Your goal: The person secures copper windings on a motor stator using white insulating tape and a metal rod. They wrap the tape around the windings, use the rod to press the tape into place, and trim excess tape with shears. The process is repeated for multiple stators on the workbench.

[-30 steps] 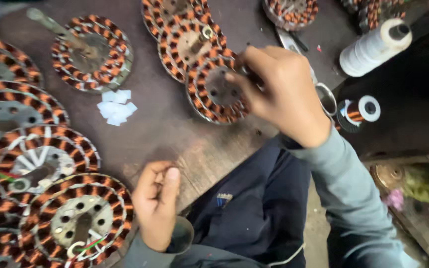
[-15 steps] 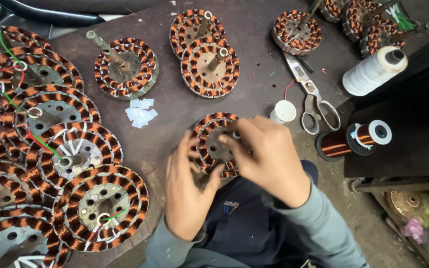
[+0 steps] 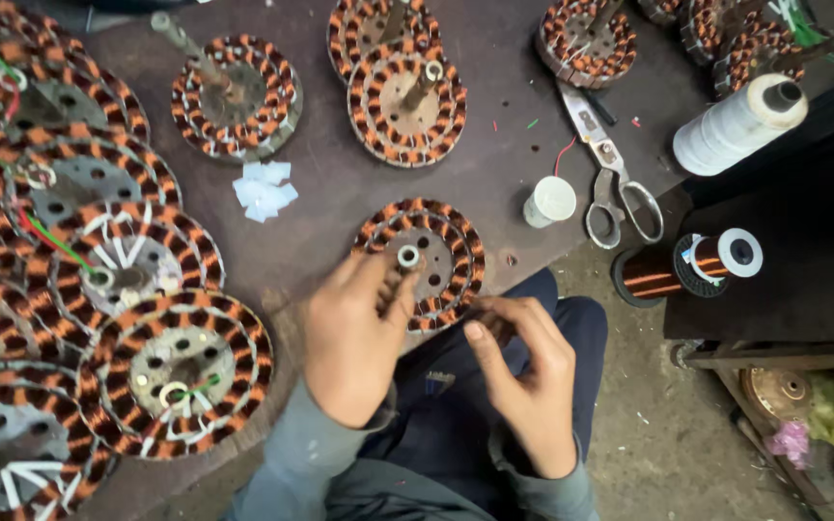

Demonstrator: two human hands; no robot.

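Note:
A round motor stator (image 3: 441, 241) wound with copper-orange coils lies at the near edge of the dark worktable (image 3: 340, 203). My left hand (image 3: 354, 338) grips its near left side, fingers on the coils and thumb by the white centre hub. My right hand (image 3: 523, 381) pinches the stator's near right rim with thumb and fingertips. Whether it also pinches a wire I cannot tell. Both sleeves are grey, and my lap in dark trousers is just below the table edge.
Several similar stators (image 3: 180, 367) crowd the table's left side, and more lie at the back (image 3: 407, 101). Scissors (image 3: 615, 178), a small white cup (image 3: 549, 201) and white paper scraps (image 3: 264, 188) are nearby. A white thread spool (image 3: 736, 125) and a copper wire spool (image 3: 678, 270) sit at right.
My right hand drew a stator from the back of the table to the near edge. My left hand came up onto it; my right hand slid to its near right rim.

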